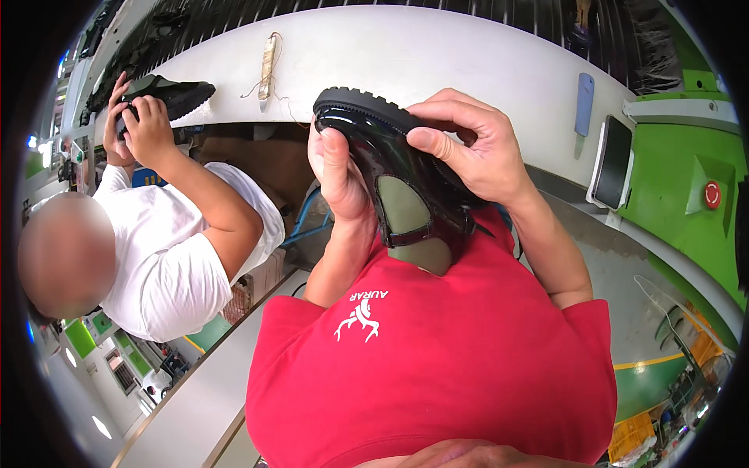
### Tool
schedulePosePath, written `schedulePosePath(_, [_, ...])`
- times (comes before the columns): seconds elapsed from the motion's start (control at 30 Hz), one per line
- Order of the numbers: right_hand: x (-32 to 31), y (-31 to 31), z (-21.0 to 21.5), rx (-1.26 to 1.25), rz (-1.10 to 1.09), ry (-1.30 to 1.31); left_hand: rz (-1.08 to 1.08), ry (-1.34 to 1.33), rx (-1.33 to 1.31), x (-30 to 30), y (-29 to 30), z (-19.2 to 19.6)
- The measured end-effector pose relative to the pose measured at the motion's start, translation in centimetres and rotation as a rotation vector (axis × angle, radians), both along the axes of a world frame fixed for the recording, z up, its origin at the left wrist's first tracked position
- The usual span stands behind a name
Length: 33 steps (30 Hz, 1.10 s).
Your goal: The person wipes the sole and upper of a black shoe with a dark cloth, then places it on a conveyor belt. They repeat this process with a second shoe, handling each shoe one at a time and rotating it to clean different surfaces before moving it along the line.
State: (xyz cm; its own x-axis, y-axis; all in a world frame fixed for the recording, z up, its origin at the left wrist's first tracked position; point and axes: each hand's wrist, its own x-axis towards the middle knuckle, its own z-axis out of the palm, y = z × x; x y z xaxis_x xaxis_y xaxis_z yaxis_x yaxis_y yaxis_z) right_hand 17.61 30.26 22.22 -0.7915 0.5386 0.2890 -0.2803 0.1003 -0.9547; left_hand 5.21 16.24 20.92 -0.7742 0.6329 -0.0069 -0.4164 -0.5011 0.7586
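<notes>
A glossy black shoe [363,144] with an olive-green side panel and a thick ridged black sole is held up in front of my chest, its toe pointing away from me. My left hand [341,168] grips it along the left side near the toe, thumb on the upper. From the right, my right hand [476,140] closes on the sole edge, with thumb and forefinger pressed together there. Whether something small sits in that pinch cannot be made out. The shoe's opening and olive tongue lie against my red shirt.
A white worktable [468,47] curves across the front. On it lie a tape-wrapped tool [268,66] with loose thread, a blue-handled knife [583,105] and a phone [612,164]. At left a co-worker [179,226] handles another dark shoe [175,93]. A green machine with a red button [712,195] stands right.
</notes>
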Motion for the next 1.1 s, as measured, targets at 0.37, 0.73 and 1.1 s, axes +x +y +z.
schedulePosePath(0.37, [1.6,-0.9,1.5,0.153,-0.122,-0.06,-0.006,0.047,-0.015,0.6,0.1,-0.1])
schedulePosePath(0.73, [5.3,-3.8,0.4,0.779,-0.184,0.062,0.11,0.116,0.104,-4.0,1.4,2.1])
schedulePosePath(1.1, [6.5,-1.6,-0.1,0.841,-0.25,0.126,-0.265,0.827,-0.2,-8.1,-0.2,8.7])
